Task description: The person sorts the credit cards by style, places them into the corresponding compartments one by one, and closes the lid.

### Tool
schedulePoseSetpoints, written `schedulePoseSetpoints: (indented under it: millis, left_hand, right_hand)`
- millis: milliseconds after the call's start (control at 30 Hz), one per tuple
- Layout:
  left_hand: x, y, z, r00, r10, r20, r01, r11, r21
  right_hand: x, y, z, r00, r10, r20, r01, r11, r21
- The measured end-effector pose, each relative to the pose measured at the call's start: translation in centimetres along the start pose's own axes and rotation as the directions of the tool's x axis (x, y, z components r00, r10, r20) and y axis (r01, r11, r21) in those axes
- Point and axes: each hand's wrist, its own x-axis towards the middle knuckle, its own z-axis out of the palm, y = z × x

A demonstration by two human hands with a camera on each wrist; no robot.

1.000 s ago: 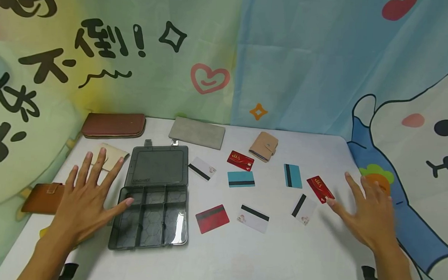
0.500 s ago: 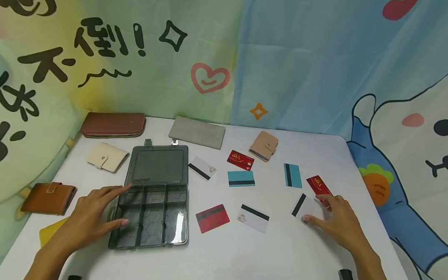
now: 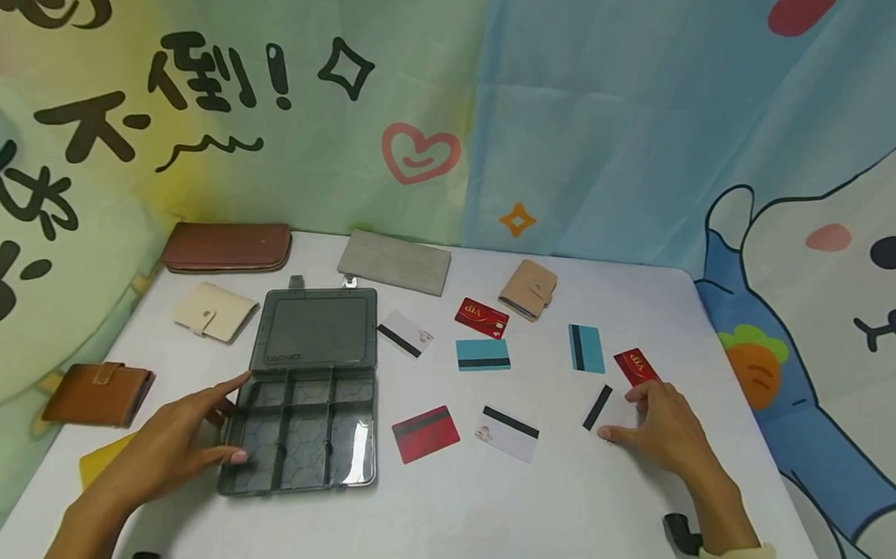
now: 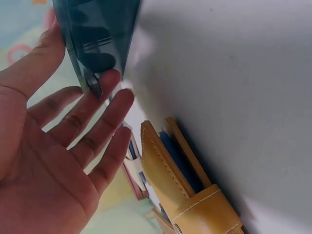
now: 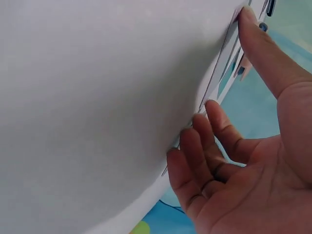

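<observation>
In the head view, my left hand (image 3: 174, 438) is at the left side of an open grey divided plastic box (image 3: 318, 289). Its thumb and index finger reach the box's edge, and its fingers are loosely bent near a side latch (image 4: 92, 83) in the left wrist view. My right hand (image 3: 665, 427) is low over a white card with a black stripe (image 3: 602, 410). Thumb and index finger pinch that card by its edges, the palm covering its right part. Just behind lies a red VIP card (image 3: 635, 365), partly under the fingers.
Several cards lie in between: a red one (image 3: 425, 434), a white one (image 3: 507, 436) and a blue one (image 3: 483, 355). Wallets stand around: brown (image 3: 227, 246), grey (image 3: 394, 262), beige (image 3: 528, 290), cream (image 3: 215, 312), tan (image 3: 97, 394). A yellow item (image 3: 102, 458) is partly behind the left wrist.
Both hands were raised with fingers spread. The left has come down to the box's left side; the right has moved left and down onto the white card.
</observation>
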Motion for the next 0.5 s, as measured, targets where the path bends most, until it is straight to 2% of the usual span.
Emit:
schedulePoseSetpoints:
  millis: [133,267,400,500]
  left_hand:
    - [0.1,-0.4,0.0,1.000,0.006,0.000,-0.006,0.999,-0.034]
    - [0.1,-0.6,0.0,1.000,-0.010,0.019,0.011,0.998,-0.060]
    - [0.2,-0.6,-0.2,0.999,-0.011,0.043,0.015,0.996,-0.090]
    - [0.3,-0.7,-0.5,0.998,-0.003,0.060,0.009,0.994,-0.106]
  right_hand:
    - [0.1,-0.1,-0.1,1.000,-0.004,0.027,0.002,0.999,0.045]
    - [0.0,-0.4,-0.1,0.997,-0.075,0.001,0.074,0.986,0.149]
    - [-0.2,-1.8,0.0,0.985,-0.149,-0.083,0.167,0.945,0.282]
    - [-0.4,-3.8,-0.1,0.981,-0.169,-0.097,0.194,0.889,0.416]
